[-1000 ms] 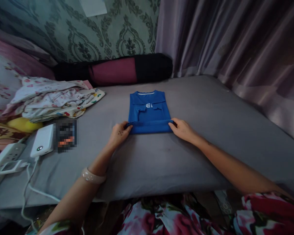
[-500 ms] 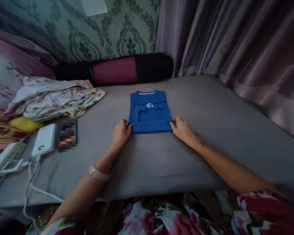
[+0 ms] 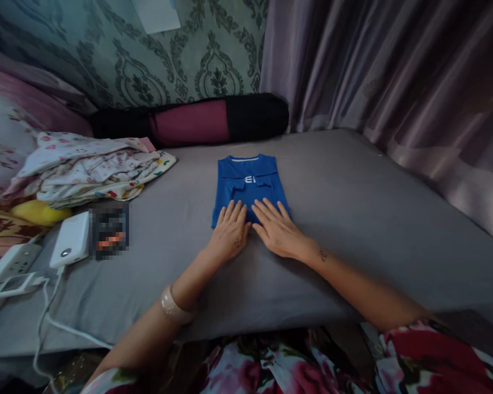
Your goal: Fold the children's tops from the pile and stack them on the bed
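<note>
A blue shirt point(image 3: 252, 190) lies folded into a compact rectangle on the grey bed sheet point(image 3: 337, 219), its neckline at the far end and part of a white print showing. Across its near folded edge, my left hand point(image 3: 230, 230) rests flat with the fingers stretched out. Beside it my right hand point(image 3: 277, 227) lies flat too, fingers spread, the two thumbs close together near the shirt's middle. Neither hand grips the cloth. The hands cover much of the near fold.
Crumpled patterned cloth point(image 3: 102, 167) lies at the left. Nearer are a white power bank point(image 3: 70, 239), a power strip point(image 3: 14, 265), a white cable point(image 3: 78, 332) and a pixelated object point(image 3: 110, 231). A black and maroon long bag point(image 3: 193, 121) lies along the wall; a curtain point(image 3: 332, 65) hangs at right.
Both hands have let go of the shirt's near corners and moved inward, now lying flat on the near fold. The view has shifted slightly.
</note>
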The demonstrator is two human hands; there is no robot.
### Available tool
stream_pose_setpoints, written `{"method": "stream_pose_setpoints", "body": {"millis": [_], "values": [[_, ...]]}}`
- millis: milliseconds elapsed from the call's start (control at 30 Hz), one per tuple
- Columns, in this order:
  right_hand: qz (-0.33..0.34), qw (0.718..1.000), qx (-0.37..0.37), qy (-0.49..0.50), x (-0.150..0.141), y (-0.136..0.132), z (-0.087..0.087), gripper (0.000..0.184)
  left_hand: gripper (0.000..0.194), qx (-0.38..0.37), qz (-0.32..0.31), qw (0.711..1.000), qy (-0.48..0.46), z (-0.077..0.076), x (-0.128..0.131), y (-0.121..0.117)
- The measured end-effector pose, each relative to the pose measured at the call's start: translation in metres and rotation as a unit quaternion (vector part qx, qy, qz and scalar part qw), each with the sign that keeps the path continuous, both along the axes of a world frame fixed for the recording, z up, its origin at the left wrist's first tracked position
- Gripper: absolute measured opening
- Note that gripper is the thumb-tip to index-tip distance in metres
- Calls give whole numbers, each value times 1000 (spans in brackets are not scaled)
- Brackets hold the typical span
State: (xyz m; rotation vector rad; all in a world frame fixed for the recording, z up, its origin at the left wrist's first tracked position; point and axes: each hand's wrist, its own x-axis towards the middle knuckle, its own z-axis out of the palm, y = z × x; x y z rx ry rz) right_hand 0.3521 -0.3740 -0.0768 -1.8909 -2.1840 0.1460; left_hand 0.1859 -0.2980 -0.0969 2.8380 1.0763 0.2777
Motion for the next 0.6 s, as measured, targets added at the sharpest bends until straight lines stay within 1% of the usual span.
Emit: {"method": "stream_pose_setpoints", "body": {"millis": [133,300,400,500,600], "values": [[19,999,-48,17,-6,8,-7,63,57,12,15,1000,22,-4,12,-1],[18,998,-65,15,-2,13,-17,64,57,10,44,999,27,-12,14,2],[10,997,-75,9,-2,13,-23,65,57,-2,47,998,37,-16,13,1],[8,997,-82,14,-3,13,-25,65,58,-8,46,998,44,-19,13,2],[10,996,-88,25,-3,14,-22,65,57,-16,50,998,42,-19,14,3]]}}
